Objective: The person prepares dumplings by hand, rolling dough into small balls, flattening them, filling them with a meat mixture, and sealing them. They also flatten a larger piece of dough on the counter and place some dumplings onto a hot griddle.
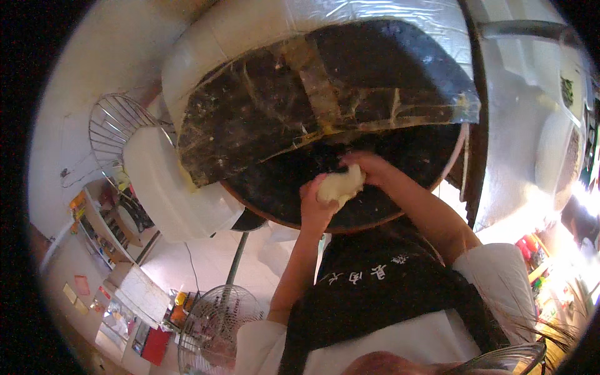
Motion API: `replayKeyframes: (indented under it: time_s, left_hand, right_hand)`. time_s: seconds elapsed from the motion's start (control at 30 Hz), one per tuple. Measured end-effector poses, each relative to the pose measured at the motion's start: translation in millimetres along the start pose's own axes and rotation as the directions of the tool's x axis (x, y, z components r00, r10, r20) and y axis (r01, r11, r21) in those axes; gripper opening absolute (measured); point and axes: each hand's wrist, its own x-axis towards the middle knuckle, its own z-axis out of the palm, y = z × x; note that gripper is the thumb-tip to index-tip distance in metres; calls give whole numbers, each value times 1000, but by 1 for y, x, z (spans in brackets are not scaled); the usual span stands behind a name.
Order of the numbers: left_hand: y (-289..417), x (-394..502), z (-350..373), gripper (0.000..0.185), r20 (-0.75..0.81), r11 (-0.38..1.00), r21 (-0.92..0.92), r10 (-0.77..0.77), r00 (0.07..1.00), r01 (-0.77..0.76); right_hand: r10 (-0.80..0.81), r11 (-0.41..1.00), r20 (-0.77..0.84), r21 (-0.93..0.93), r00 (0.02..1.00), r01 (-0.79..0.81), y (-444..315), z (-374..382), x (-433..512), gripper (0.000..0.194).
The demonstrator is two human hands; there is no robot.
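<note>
A soft, pale lump that looks like dough [341, 188] is held up between both of my hands above the dark round tabletop [276, 197]. My left hand [316, 204] grips its left and lower side, the thumb lying across the near edge. On the far right end, my right hand [371, 168] has its fingers closed around the lump; its fingertips are blurred and partly hidden. Behind the hands, a stained, taped clear plastic sheet [253, 93] hangs or lies over the far half of the table. I cannot tell which.
Left of the table are a white box-like covered item [183, 192] and a wire rack [110, 122]. A standing fan [220, 323] is at lower left, near shelves [110, 234]. A dark upright post [478, 140] edges the right. My black apron [375, 281] bears writing.
</note>
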Motion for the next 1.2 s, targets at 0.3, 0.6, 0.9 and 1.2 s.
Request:
replayKeyframes:
  time_s: [0.3,0.6,0.9,1.2]
  left_hand:
    - [162,-20,8,82,570,958,-276,226,790,-75]
    - [253,185,-22,84,-11,277,934,651,759,-224]
    - [163,-75,62,44,803,230,550,117,584,-803]
    - [94,-247,471,50,829,774,-510,325,456,375]
  right_hand:
    - [-453,887,505,335,735,317,10,-8,-138,71]
    - [-629,743,89,362,772,564,50,-64,-268,67]
    - [-812,436,-192,430,552,791,155,-150,-384,63]
    - [-797,326,-418,312,437,893,229,-238,-535,67]
